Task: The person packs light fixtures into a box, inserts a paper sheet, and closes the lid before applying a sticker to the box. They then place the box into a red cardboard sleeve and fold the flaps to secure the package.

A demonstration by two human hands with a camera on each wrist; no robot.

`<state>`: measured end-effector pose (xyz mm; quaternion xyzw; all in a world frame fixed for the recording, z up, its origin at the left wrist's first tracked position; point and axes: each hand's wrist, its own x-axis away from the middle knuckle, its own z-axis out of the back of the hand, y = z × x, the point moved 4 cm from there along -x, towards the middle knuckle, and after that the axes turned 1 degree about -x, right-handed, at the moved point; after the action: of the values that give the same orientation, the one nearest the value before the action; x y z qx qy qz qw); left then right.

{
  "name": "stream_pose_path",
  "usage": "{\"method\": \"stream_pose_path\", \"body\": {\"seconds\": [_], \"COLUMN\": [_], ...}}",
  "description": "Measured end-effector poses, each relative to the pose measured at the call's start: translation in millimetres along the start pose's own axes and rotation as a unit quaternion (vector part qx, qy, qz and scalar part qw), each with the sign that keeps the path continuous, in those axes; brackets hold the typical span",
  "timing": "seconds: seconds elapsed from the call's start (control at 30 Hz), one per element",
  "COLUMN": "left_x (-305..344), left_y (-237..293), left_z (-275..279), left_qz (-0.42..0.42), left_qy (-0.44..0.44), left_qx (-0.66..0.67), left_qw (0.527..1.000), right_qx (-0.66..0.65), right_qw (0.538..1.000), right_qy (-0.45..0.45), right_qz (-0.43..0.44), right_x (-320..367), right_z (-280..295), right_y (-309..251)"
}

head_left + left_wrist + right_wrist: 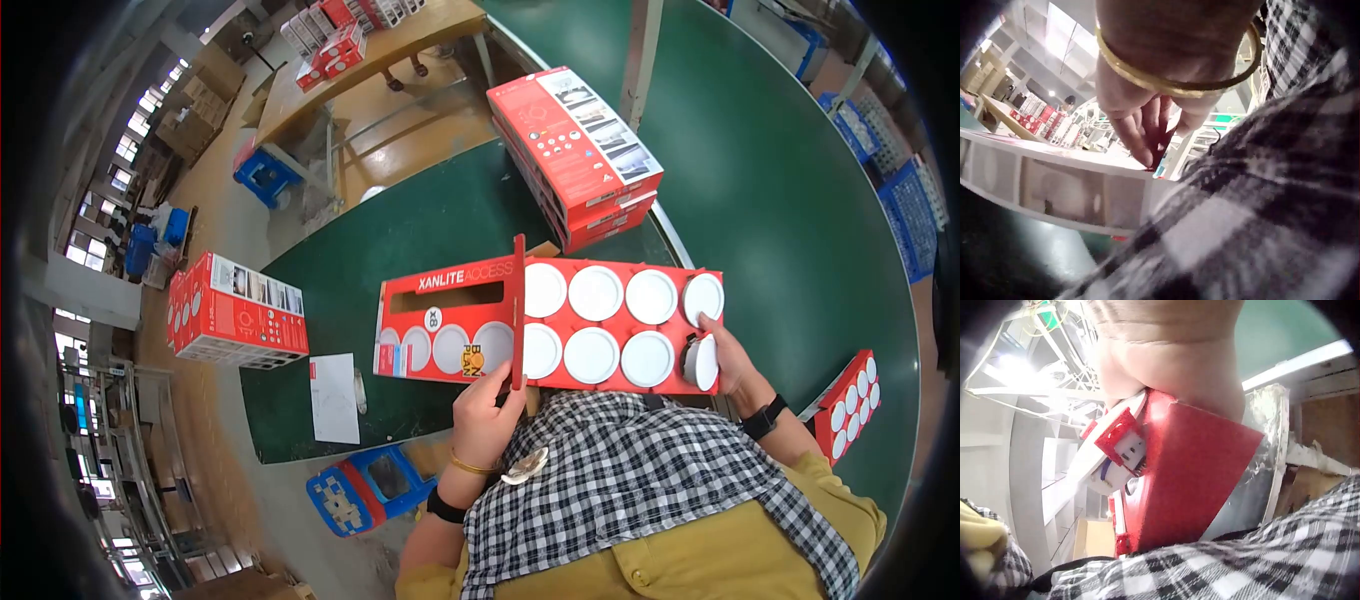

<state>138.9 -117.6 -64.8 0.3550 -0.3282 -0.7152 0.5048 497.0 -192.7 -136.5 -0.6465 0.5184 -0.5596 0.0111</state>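
Observation:
A red printed carton (440,282) marked XANLITE lies in front of the person, with a narrow panel (518,310) standing up across it. To the right of that panel, a red tray (622,326) bears two rows of round white-faced lights (596,292). My left hand (485,415) pinches the carton at the near bottom of the standing panel. My right hand (735,362) grips the tray's right end, its thumb by the two end lights. One end light (703,362) sits tilted, its side showing. In the right wrist view, the red end panel (1191,469) lies under my right hand.
Stacked red cartons (580,150) stand at the table's far side, and another carton group (240,310) at the left. A white sheet (334,398) lies near the left edge. At the right rests a red pack of round lights (850,405). Blue stool (370,490) below.

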Motion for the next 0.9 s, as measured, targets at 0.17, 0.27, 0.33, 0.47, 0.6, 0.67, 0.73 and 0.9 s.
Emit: {"method": "stream_pose_path", "body": {"seconds": [0.17, 0.27, 0.33, 0.47, 0.6, 0.67, 0.73, 0.9], "left_x": [-16, -22, -21, -10, -6, -5, -3, 1], "left_y": [-9, -16, -29, -43, -37, -31, -30, -21], "left_z": [-9, -5, -9, -15, -19, -20, -26, -43], "left_qz": [0.028, 0.083, 0.079, 0.089, 0.101, 0.095, 0.087, 0.088], "left_qy": [-0.031, -0.037, -0.014, 0.0, -0.003, -0.029, -0.057, -0.103], "left_qx": [-0.041, 0.001, 0.037, 0.044, 0.054, 0.037, 0.021, 0.102], "left_qw": [0.998, 0.996, 0.996, 0.995, 0.993, 0.994, 0.994, 0.986], "right_qx": [0.01, 0.022, 0.064, 0.058, 0.049, 0.05, 0.068, 0.057], "right_qw": [0.999, 0.999, 0.998, 0.997, 0.997, 0.997, 0.995, 0.996], "right_qy": [0.031, 0.022, -0.014, -0.002, -0.002, -0.013, -0.039, -0.047], "right_qz": [-0.011, -0.036, -0.018, -0.041, -0.056, -0.062, -0.065, -0.044], "right_x": [4, -5, -3, -2, -6, -12, -16, -27], "right_z": [-42, -34, -33, -19, -16, -16, -26, -58], "right_y": [-17, -15, -26, -27, -17, -10, -5, 21]}}
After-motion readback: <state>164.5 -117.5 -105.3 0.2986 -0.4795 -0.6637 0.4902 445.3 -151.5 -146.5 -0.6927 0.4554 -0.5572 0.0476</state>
